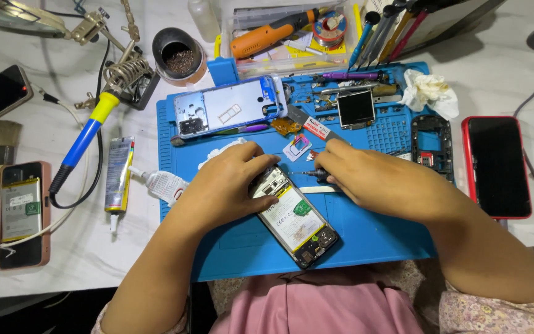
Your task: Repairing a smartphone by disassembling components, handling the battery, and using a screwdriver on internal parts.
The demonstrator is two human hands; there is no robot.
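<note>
The left hand (230, 185) lies curled over the upper end of an opened smartphone (295, 218), pressing it down on the blue repair mat (366, 238). The right hand (366, 179) is pinched around a small screwdriver (307, 174) whose tip points at the phone's top edge. The phone lies back-off and slantwise near the mat's front, battery showing; the left fingers hide its top corner. Farther back on the mat lie a silver phone frame (227, 105), a small square display module (356, 107) and a crumpled tissue (429, 93). The pale tabletop (526, 55) carries a red-cased phone (497, 166) at right, a glue tube (119, 175) and a blue-handled soldering iron (84, 139) at left. A pink phone (23, 213) sits near the left edge. The mat's front right corner is bare.
</note>
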